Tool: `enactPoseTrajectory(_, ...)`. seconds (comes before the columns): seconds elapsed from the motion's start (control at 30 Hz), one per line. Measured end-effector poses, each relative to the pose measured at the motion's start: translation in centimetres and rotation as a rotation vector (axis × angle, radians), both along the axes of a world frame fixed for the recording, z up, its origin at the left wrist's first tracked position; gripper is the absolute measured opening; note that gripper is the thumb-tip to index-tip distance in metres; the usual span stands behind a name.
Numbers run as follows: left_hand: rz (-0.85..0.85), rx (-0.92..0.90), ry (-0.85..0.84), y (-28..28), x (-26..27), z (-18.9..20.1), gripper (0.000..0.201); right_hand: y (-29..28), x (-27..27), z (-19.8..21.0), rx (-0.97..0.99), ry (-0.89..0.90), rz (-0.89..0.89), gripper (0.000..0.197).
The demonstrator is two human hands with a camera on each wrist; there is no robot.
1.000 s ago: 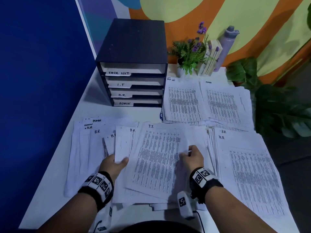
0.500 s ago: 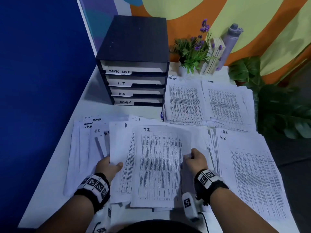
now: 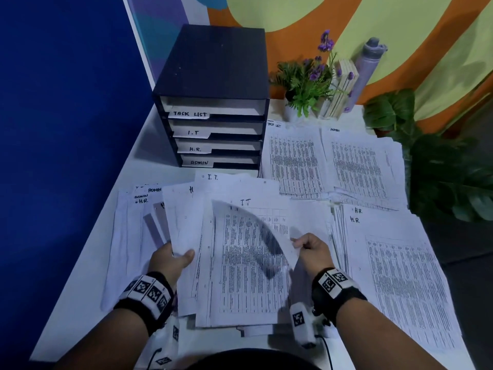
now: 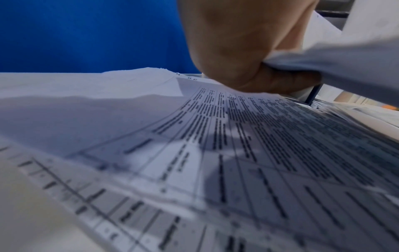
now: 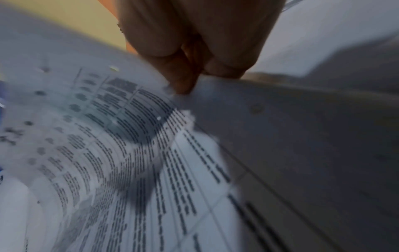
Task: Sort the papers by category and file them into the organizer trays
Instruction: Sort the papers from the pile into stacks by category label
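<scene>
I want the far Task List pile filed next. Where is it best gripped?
Take the white Task List paper pile by its near short edge, coming from the front. It lies flat, with the dark organizer on its left and the Admin paper pile overlapping its right.

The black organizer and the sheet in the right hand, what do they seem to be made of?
Black organizer: probably board or plastic; matte, faintly speckled top, flat square panels. The look leaves it open.
Sheet: thin printed paper; it curls and casts a curved shadow where the right hand pinches its edge.
</scene>
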State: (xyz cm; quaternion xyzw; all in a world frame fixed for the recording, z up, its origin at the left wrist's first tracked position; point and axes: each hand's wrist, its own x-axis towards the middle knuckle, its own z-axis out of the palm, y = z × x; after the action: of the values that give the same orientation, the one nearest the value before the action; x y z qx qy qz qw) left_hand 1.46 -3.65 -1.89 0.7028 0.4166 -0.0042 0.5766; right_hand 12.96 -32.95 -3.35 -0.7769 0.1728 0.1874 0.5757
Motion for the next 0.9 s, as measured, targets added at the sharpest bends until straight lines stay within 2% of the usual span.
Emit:
enactPoseTrajectory(0.07,0.020,-0.015,-0.004,0.1,0.1,-0.1,0.024,0.2,0.0,0.0,0.046,0.017,-0.003,0.043)
enactPoseTrajectory(0.23,0.035,-0.044,-0.006,0.2,0.2,-0.5,0.023,0.3,-0.1,-0.4,-0.003,-0.020,-0.024,0.044)
enactPoseTrajectory(0.33,0.058,-0.031,-0.009,-0.1,0.3,-0.1,0.023,0.3,-0.1,0.3,-0.069,-0.037,-0.043,0.036)
enactPoseTrajectory(0.4,0.109,0.044,-0.008,0.2,0.6,0.7,0.025,0.2,-0.2,1.2,-0.112,-0.072,-0.044,0.022)
enactPoseTrajectory(0.43,0.133,0.105,-0.007,0.7,0.9,1.2,0.026,-0.1,-0.1,1.6,-0.164,-0.099,-0.029,0.023)
enactPoseTrajectory(0.57,0.202,0.313,-0.063,2.9,2.0,5.1,0.026,-1.7,0.6,2.0,-0.335,-0.042,-0.001,0.063)
enactPoseTrajectory(0.67,0.281,0.441,-0.173,3.7,2.6,8.5,0.026,-2.4,0.8,2.5,-0.491,-0.078,0.004,0.060)
enactPoseTrajectory(0.73,0.322,0.520,-0.226,4.1,2.9,10.1,0.030,-2.3,0.8,3.0,-0.673,-0.107,0.073,0.069)
enactPoseTrajectory(0.8,0.335,0.524,-0.257,4.4,3.2,10.7,0.031,-1.5,1.0,3.9,-0.852,-0.164,0.132,0.077)
enactPoseTrajectory(0.83,0.323,0.492,-0.257,4.6,3.4,10.4,0.029,-0.9,1.2,4.3,-0.835,-0.231,0.149,0.074)
enactPoseTrajectory(0.87,0.308,0.453,-0.266,4.6,3.6,10.1,0.026,-0.2,1.4,4.9,-0.707,-0.296,0.167,0.067)
enactPoseTrajectory(0.9,0.285,0.385,-0.272,4.4,3.7,9.5,0.023,0.5,1.6,5.3,-0.496,-0.329,0.189,0.059)
